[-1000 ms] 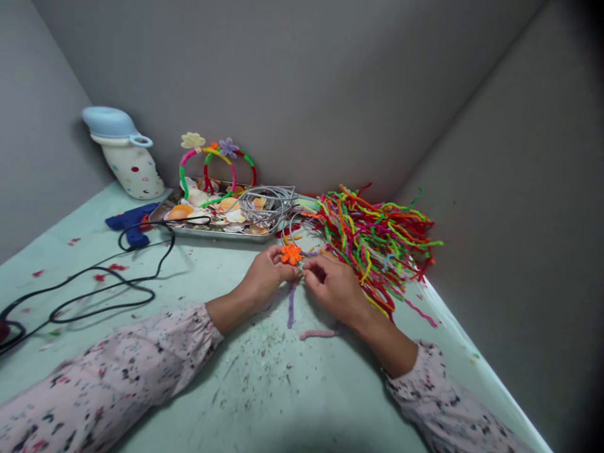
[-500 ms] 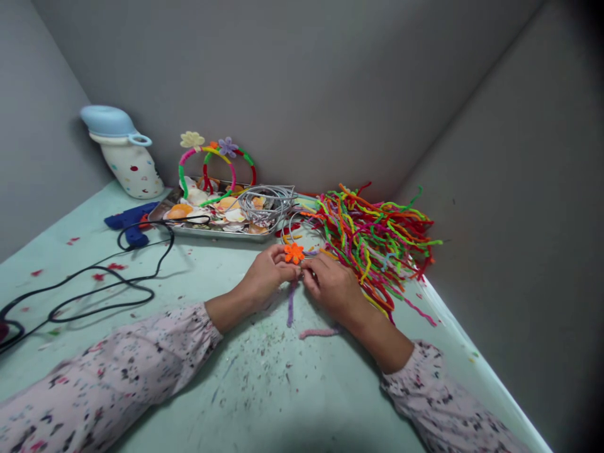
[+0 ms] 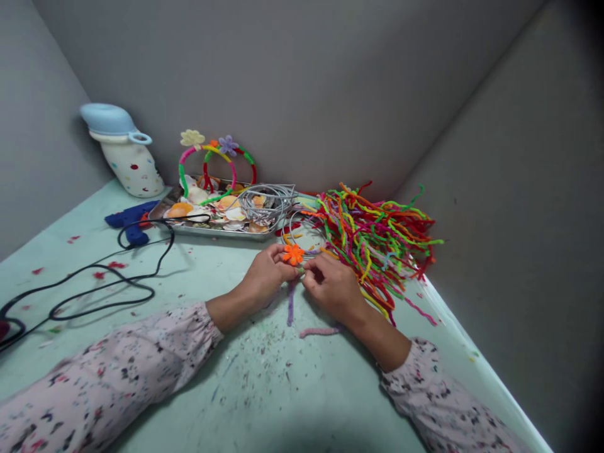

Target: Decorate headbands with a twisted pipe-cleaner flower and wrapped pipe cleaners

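My left hand (image 3: 267, 275) pinches an orange pipe-cleaner flower (image 3: 293, 254) between thumb and fingers. Close beside it, my right hand (image 3: 334, 283) has its thumb and forefinger pressed together near the flower's lower right side. A speck of green shows between the two sets of fingertips, too small to name. Below the hands lie a short purple pipe cleaner (image 3: 290, 307), its upper end partly behind my left fingers, and a pink pipe cleaner (image 3: 316, 332), whose right end reaches my right wrist. Behind the flower, thin wire rings (image 3: 302, 224) rest on the table.
A metal tray (image 3: 212, 233) holds shells, a coil of grey wire (image 3: 268, 200) and two flowered pipe-cleaner hoops (image 3: 180, 173). Right of it spreads a heap of coloured pipe cleaners (image 3: 372, 233). A blue glue gun (image 3: 132, 220), black cord (image 3: 101, 301) and white bottle (image 3: 132, 167) stand left.
My right fingertips have shifted slightly at the flower's lower right, and a green speck now shows between the hands. The left hand still holds the flower in nearly the same place.
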The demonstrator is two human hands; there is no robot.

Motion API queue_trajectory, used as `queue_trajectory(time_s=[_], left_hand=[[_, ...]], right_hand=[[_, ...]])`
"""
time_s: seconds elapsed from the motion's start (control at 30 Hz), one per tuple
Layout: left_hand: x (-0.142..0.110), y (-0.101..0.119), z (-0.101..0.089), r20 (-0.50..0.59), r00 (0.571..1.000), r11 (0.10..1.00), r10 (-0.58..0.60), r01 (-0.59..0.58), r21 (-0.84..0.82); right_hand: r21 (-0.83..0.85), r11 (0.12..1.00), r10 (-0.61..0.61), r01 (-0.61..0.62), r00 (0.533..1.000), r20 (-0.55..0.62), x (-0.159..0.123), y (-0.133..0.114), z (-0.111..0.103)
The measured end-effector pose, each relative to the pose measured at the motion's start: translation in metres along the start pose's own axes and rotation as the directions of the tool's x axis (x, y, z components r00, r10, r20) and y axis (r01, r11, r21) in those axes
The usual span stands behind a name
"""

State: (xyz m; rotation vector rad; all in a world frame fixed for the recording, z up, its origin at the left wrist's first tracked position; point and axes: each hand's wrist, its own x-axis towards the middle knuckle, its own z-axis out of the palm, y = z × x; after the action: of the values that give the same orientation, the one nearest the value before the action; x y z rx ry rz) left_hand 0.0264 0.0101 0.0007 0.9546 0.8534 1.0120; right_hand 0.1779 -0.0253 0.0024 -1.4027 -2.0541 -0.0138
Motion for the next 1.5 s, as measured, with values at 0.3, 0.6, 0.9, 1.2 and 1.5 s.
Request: queue_trajectory(time_s=[0.3,0.6,0.9,1.2,1.5], left_hand=[[0.001,-0.002,-0.002,0.016,1.000,0.999,0.026,-0.026,0.033],[0.003,-0.008,-0.006,0.023,0.999,0.999,0.026,-0.027,0.032],[0.001,-0.005,-0.003,0.034,0.999,0.998,0.008,-0.010,0.062],[-0.003,0.004,0.000,0.019,1.000,0.998,-0.019,0.018,0.065],[-0.005,0.005,-0.001,0.017,1.000,0.994,-0.022,0.020,0.107]], right_hand=[[0.062,0.998,-0.033,0.034,0.999,-0.005,0.002,0.006,-0.005],[-0.016,0.994,-0.104,0.106,0.991,0.080,0.000,0.005,-0.003],[-0.069,0.988,-0.135,0.137,0.991,0.020,0.000,0.004,0.001],[-0.005,0.997,-0.081,0.081,0.996,-0.037,0.000,-0.001,0.001],[0.159,0.984,0.110,-0.082,0.979,-0.173,0.004,0.010,-0.003]])
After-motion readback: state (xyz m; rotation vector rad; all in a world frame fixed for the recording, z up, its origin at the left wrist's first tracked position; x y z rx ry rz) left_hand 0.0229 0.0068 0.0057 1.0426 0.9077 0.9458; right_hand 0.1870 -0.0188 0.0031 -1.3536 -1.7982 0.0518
